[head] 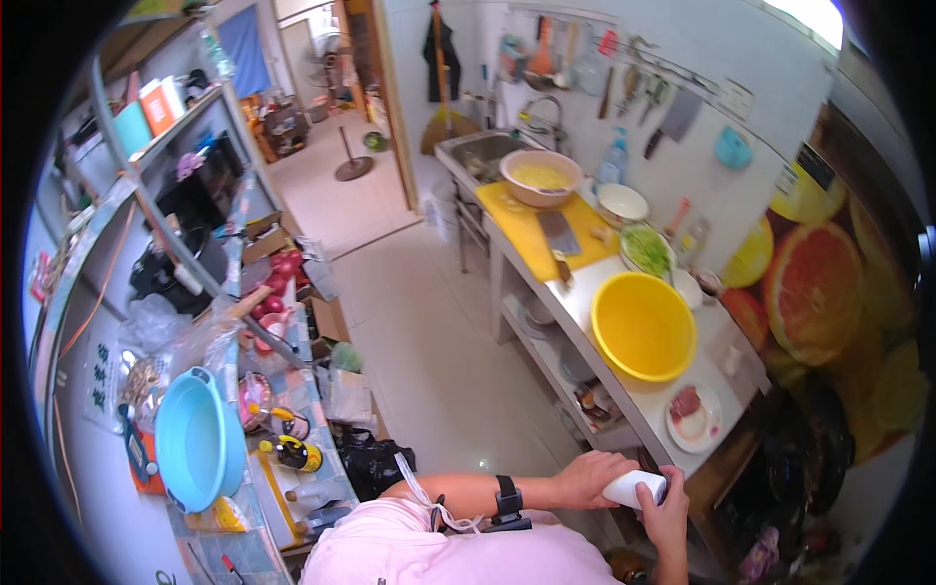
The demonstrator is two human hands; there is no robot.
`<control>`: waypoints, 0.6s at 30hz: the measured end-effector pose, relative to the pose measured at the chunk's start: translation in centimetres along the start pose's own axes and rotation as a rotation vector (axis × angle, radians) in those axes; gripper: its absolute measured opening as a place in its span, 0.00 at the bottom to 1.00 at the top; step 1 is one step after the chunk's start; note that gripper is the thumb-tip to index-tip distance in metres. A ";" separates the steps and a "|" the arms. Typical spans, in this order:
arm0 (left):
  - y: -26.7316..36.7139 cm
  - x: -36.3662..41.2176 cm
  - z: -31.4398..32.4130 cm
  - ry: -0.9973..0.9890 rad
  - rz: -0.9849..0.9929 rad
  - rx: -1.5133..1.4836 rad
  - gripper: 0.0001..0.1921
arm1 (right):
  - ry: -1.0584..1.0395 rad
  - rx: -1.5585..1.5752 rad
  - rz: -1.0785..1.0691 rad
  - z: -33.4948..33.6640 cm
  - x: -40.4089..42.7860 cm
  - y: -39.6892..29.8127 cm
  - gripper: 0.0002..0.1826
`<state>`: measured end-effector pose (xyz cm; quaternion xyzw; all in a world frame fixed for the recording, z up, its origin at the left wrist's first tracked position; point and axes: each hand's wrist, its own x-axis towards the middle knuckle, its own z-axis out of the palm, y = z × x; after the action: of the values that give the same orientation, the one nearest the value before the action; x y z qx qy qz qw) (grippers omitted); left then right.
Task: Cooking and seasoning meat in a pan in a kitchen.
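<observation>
At the bottom right, close to the counter's front edge, a white cylindrical container (630, 488) is held between both my hands. My left hand (594, 477) wraps its left end, and a dark band with a small device sits on that forearm. My right hand (669, 504) grips its right end, where a darker rim shows between the fingers. What the container holds cannot be seen. Just beyond my hands, a white plate (693, 418) on the counter carries a piece of raw meat (686, 402).
A yellow basin (643, 327), a bowl of chopped greens (646, 248) and a cleaver (558, 234) on a yellow cutting board (504, 212) line the white counter. A wok (804, 453) is at right. On the left shelf sit a blue basin (199, 439) and bottles (292, 453). Tiled floor (409, 351) runs between.
</observation>
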<state>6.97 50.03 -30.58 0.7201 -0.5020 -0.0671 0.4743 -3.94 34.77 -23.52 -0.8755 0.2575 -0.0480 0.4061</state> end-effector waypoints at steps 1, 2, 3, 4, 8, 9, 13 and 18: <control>-0.7 -0.7 -0.8 0.030 -0.026 0.020 0.33 | 0.011 -0.086 -0.121 0.9 0.5 -0.7 0.31; -1.3 -1.4 -1.5 0.046 -0.063 0.033 0.33 | 0.014 -0.178 -0.165 1.8 0.6 -1.3 0.31; -1.9 -2.0 -2.2 0.054 -0.104 0.039 0.33 | 0.024 -0.285 -0.195 2.6 0.6 -1.8 0.32; -2.6 -2.6 -2.8 0.063 -0.096 0.071 0.32 | -0.022 -0.353 -0.136 3.4 0.8 -2.4 0.32; -4.5 -4.9 -4.8 0.086 -0.086 0.119 0.31 | -0.058 -0.347 -0.223 6.2 1.4 -4.1 0.29; -4.7 -5.4 -5.1 0.095 -0.082 0.116 0.31 | -0.070 -0.379 -0.226 6.6 1.6 -4.4 0.28; -4.6 -6.6 -5.4 0.039 -0.171 0.006 0.30 | -0.113 -0.406 -0.319 7.4 2.0 -5.3 0.27; -4.7 -7.4 -4.9 0.131 -0.141 0.047 0.32 | -0.150 -0.360 -0.523 7.5 2.1 -5.9 0.26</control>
<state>9.28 59.09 -34.29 0.7673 -0.4195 -0.0411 0.4833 2.51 42.02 -24.47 -0.9709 -0.0025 -0.0399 0.2362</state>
